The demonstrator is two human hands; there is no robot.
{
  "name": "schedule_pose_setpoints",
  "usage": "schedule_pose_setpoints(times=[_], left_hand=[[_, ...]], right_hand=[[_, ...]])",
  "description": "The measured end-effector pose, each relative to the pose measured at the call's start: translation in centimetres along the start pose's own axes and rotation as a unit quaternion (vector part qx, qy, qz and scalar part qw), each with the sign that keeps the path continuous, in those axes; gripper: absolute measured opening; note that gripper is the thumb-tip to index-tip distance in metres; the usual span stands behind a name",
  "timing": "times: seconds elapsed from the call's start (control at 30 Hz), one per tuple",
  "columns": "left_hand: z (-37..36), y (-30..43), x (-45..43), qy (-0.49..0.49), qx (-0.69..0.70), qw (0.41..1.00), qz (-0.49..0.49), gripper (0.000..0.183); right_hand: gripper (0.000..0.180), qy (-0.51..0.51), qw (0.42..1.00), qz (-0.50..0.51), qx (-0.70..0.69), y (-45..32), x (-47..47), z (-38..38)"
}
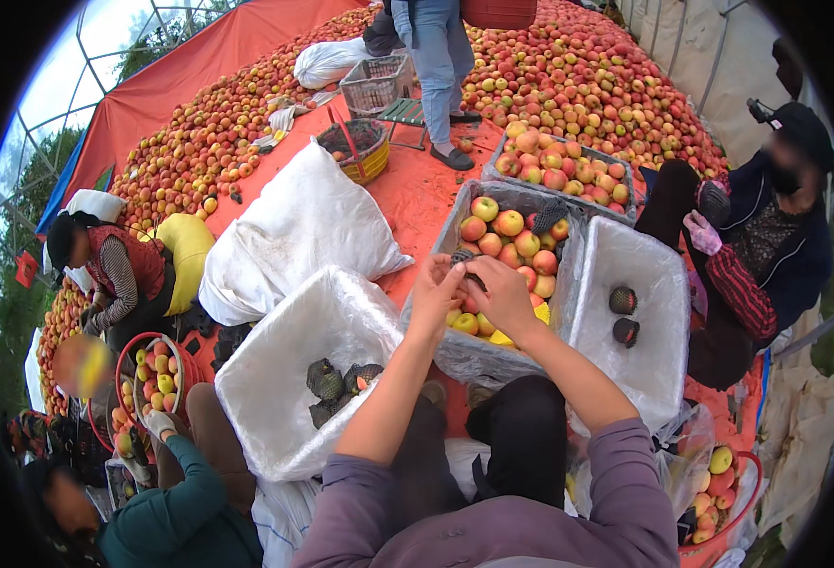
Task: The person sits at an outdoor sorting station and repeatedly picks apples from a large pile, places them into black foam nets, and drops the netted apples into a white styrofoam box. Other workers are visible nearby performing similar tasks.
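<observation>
My left hand (437, 290) and my right hand (500, 292) meet over a plastic-lined crate of apples (452, 195). Between their fingers is a black foam net sleeve (462, 257); whether an apple is inside is hidden. Another dark net (549, 215) lies on the apples, and a yellow net (502, 336) lies near the crate's front end. Left of my forearms, a white-lined crate (260, 369) holds several apples in dark nets (329, 383). To the right, a second white-lined crate (601, 273) contains two netted apples (623, 301).
A full apple crate (630, 186) stands beyond. A bulging white sack (296, 227) lies left, near a yellow basket (370, 167). Co-workers sit at both sides; one person stands ahead. Red-handled baskets of apples (189, 369) stand lower left and lower right. Large apple heaps (580, 78) cover the back.
</observation>
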State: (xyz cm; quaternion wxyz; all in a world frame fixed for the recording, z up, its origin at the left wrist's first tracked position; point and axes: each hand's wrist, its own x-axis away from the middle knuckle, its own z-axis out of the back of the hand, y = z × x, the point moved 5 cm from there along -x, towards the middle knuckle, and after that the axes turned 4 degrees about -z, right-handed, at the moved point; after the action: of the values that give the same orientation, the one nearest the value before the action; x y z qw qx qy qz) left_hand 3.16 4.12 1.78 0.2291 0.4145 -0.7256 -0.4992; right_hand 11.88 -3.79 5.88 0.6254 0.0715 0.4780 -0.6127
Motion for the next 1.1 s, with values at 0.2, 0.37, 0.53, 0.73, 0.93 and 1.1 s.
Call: schedule_pose_setpoints(times=[0.2, 0.37, 0.53, 0.73, 0.93, 1.1], left_hand=[[-1.4, 0.8, 2.3, 0.021, -0.168, 0.973, -0.159, 0.014], [-5.5, -0.1, 4.4, -0.079, -0.362, 0.892, -0.26, 0.031], [-2.5, 0.9, 3.4, -0.022, -0.187, 0.972, -0.139, 0.042], [4.6, 1.2, 1.0, 0.064, 0.071, 0.994, -0.06, 0.03], [3.6, 1.2, 0.9, 0.072, 0.12, 0.99, 0.021, 0.027], [3.8, 1.7, 1.1, 0.08, 0.155, 0.984, 0.039, 0.027]], right_hand=[[0.041, -0.288, 0.936, -0.178, 0.093, 0.7, 3.4, -0.1], [0.045, -0.109, 0.736, -0.268, -0.612, 3.5, 1.9, 3.5], [0.075, -0.069, 0.691, -0.314, -0.647, 6.0, 1.0, -2.6], [0.097, -0.066, 0.881, -0.452, -0.123, 23.6, 5.5, -3.2], [0.065, -0.064, 0.863, -0.495, 0.08, 31.6, 12.1, -4.3], [0.054, -0.299, 0.862, -0.377, 0.161, 26.6, 10.8, -12.8]])
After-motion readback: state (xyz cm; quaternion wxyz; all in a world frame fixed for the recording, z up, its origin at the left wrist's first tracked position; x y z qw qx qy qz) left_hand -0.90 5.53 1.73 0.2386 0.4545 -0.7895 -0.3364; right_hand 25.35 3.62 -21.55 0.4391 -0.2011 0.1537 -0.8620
